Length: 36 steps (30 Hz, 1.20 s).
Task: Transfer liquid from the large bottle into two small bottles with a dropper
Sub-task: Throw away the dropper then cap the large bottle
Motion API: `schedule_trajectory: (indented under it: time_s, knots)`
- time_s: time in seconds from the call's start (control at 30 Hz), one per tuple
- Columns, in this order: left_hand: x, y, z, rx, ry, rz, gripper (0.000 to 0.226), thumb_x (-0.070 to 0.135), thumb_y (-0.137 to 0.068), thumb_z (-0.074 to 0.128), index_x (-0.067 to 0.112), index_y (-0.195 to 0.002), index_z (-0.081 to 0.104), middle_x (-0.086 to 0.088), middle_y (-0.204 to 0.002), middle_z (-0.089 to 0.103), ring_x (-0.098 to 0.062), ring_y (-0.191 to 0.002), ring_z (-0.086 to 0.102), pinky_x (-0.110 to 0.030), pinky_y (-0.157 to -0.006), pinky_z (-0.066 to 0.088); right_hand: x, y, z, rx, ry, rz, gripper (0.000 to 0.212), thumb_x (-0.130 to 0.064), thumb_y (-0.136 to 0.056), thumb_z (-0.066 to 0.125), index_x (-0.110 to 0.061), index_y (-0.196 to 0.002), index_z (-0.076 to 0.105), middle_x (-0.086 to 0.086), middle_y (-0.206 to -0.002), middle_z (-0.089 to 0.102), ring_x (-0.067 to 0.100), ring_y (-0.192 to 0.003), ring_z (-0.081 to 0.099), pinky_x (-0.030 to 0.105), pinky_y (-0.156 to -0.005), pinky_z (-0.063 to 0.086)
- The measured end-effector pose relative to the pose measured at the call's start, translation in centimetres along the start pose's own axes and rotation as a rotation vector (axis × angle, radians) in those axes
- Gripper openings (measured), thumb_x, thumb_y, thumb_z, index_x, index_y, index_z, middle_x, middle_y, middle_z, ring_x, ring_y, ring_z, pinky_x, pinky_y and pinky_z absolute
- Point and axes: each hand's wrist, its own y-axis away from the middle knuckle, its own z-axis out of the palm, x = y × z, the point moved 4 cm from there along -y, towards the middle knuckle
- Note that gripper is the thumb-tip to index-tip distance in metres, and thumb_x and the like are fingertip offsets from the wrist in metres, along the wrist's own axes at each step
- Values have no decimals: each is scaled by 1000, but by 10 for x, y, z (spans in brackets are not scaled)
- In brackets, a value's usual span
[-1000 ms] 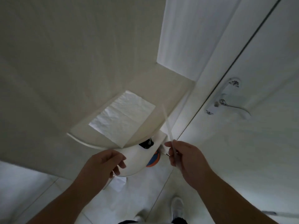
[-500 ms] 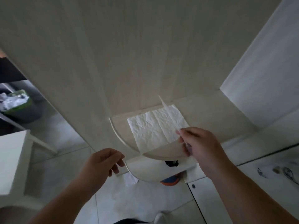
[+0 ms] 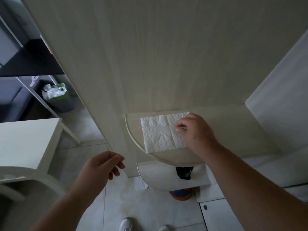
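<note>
We see the right hand (image 3: 194, 130) at centre right of the frame, over the right edge of a white paper towel (image 3: 161, 132) that lies flat on a rounded pale shelf (image 3: 133, 130). Its fingers (image 3: 180, 126) are curled, tips bunched together right at the towel surface. A thin pale line crosses the towel leftward from those fingertips; that may be the dropper, but we can't tell for sure, and can't tell whether the hand pinches it or just the towel

Left hand (image 3: 101, 165) hangs in lower centre left, below and left of the shelf, well apart from the towel. Fingers loosely curled, thumb near the fingertips, nothing visible in it

We can't find the large bottle or the two small bottles anywhere in frame. Only candidate task item is that faint line on the towel

Surroundings:
- tall pale wood-grain panel (image 3: 150, 55) fills upper centre, the shelf juts from its base
- second rounded shelf (image 3: 158, 179) below the first, with a small black object (image 3: 184, 172) on it, type unclear
- orange and blue object (image 3: 180, 194) on the floor under the lower shelf, mostly hidden
- white table (image 3: 25, 142) at left
- bin with a green liner (image 3: 57, 97) at upper left, bagged rubbish in it
- pale tiled floor (image 3: 133, 205) along the bottom, two white shoes (image 3: 126, 224) at the lower edge
</note>
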Motion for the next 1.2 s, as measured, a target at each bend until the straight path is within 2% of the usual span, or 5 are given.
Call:
schedule_trajectory:
  time_s: [0.27, 0.43, 0.67, 0.9, 1.2]
  knots:
    - [-9, 15, -5, 57, -8, -20, 24, 12, -98, 55, 14, -87, 76, -7, -82, 75, -19, -64, 65, -41, -67, 50, -6, 16, 4, 114, 76, -44, 19, -6, -76, 83, -7, -95, 79, 9, -96, 69, 31, -94, 62, 32, -82, 47]
    - [-15, 27, -20, 133, 32, -42, 22, 14, -98, 56, 13, -87, 76, -7, -81, 74, -19, -65, 65, -42, -70, 51, -43, 36, 3, 93, -269, -23, 6, -11, -91, 72, -14, -94, 76, -8, -92, 68, 1, -87, 63, 8, -75, 45]
    - [-35, 35, -72, 235, 84, -74, 22, 17, -97, 57, 17, -86, 77, -8, -83, 75, -19, -66, 66, -44, -72, 52, -99, 52, 52, -192, -635, 112, 9, -23, -93, 71, -31, -88, 74, -16, -73, 70, 0, -67, 65, 11, -62, 48]
    - [-68, 28, -146, 289, 133, -95, 24, 21, -97, 58, 29, -85, 77, -8, -85, 75, -19, -67, 67, -41, -68, 52, -140, 58, 135, -417, -691, 250, 16, -21, -96, 66, -22, -81, 73, -6, -68, 70, 2, -56, 59, 18, -56, 47]
    - [-108, -4, -301, 283, 83, -97, 25, 17, -97, 59, 24, -82, 78, -8, -82, 75, -18, -64, 63, -35, -61, 47, -236, 36, 255, -454, -805, 517, 18, -14, -98, 63, -10, -85, 75, -3, -63, 66, 11, -53, 56, 26, -57, 47]
